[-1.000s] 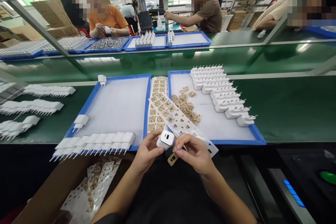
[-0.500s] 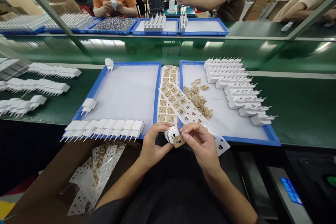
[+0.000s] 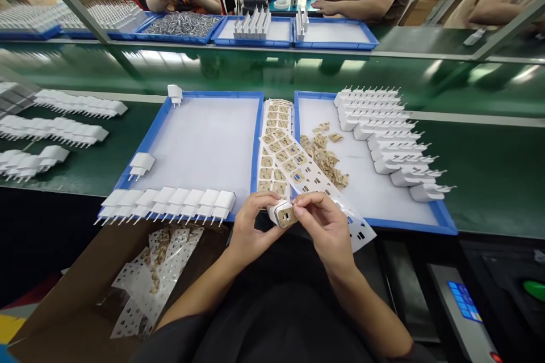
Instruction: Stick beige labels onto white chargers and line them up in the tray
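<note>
My left hand (image 3: 252,228) grips a white plug charger (image 3: 276,212) between thumb and fingers, its port end turned toward my right. Against that end lies a tan sticker (image 3: 287,216) with cut-outs. My right hand (image 3: 322,226) pinches the sticker's right edge, fingertips touching the charger's face. Just beyond both hands, a sheet of tan stickers (image 3: 293,161) lies slanted over a stack of sticker sheets (image 3: 279,116), part of its slots bare. Peeled tan backing pieces (image 3: 326,161) are heaped in the right blue tray (image 3: 374,221), beside rows of white chargers (image 3: 383,136).
The left blue tray (image 3: 147,130) carries a row of chargers (image 3: 170,204) along its near edge. More chargers (image 3: 55,130) stand on the green bench at left. Below is a cardboard box (image 3: 63,306) with used sheets (image 3: 157,283). Co-workers sit across the green conveyor (image 3: 238,71).
The tan sticker has moved from in front of the charger onto its port face, my right hand shifting with it. The charger is turned slightly. Across the bench, co-workers' hands have moved.
</note>
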A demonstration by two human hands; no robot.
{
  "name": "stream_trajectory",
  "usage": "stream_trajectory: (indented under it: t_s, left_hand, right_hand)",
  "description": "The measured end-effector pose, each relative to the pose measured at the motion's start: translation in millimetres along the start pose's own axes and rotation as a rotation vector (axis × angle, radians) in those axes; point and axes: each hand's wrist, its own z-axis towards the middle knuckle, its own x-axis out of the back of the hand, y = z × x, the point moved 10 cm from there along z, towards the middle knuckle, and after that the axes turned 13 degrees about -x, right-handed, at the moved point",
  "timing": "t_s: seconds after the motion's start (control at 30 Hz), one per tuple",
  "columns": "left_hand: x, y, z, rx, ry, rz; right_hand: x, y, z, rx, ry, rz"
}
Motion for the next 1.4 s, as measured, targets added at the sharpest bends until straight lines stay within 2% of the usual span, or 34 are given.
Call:
stream_trajectory:
  t_s: [0.23, 0.57, 0.7, 0.77, 0.83, 0.9, 1.0, 1.07, 1.17, 1.4]
  left_hand:
    - [1.0, 0.7, 0.4, -0.014, 0.004, 0.003]
    - [4.7, 4.9, 1.4, -0.067, 0.010, 0.027]
    - [3.4, -0.7, 0.0, -0.021, -0.001, 0.014]
    - [2.2, -7.9, -2.0, 0.038, -0.010, -0.012]
    - [2.2, -16.0, -4.9, 0.109, -0.010, -0.035]
    - [2.9, -20.6, -6.7, 0.151, -0.002, -0.053]
    - [1.6, -16.9, -4.9, 0.128, 0.004, -0.091]
    - [0.2, -11.7, -2.3, 0.094, 0.007, -0.103]
    - [-1.5, -7.0, 0.5, 0.075, 0.009, -0.104]
    - [-2.4, -6.7, 0.7, 0.074, 0.001, -0.114]
  right_hand:
    - [-0.4, -1.5, -0.6, 0.021, 0.020, -0.025]
    - [-4.2, -9.8, -3.9, 0.151, 0.064, -0.134]
    - [-5.4, -28.4, -14.6, 0.342, 0.068, -0.129]
    - [-4.1, -43.5, -26.2, 0.488, 0.063, -0.101]
    - [2.4, -51.2, -32.0, 0.542, 0.076, -0.040]
    - [9.2, -45.1, -24.5, 0.440, 0.085, 0.029]
    - [6.2, -14.7, -2.6, 0.125, 0.016, 0.128]
    - [0.2, 2.7, 5.9, -0.017, -0.034, 0.193]
    - [-5.2, 13.5, 9.8, -0.087, -0.066, 0.245]
    - [-5.8, 13.2, 7.2, -0.099, -0.083, 0.262]
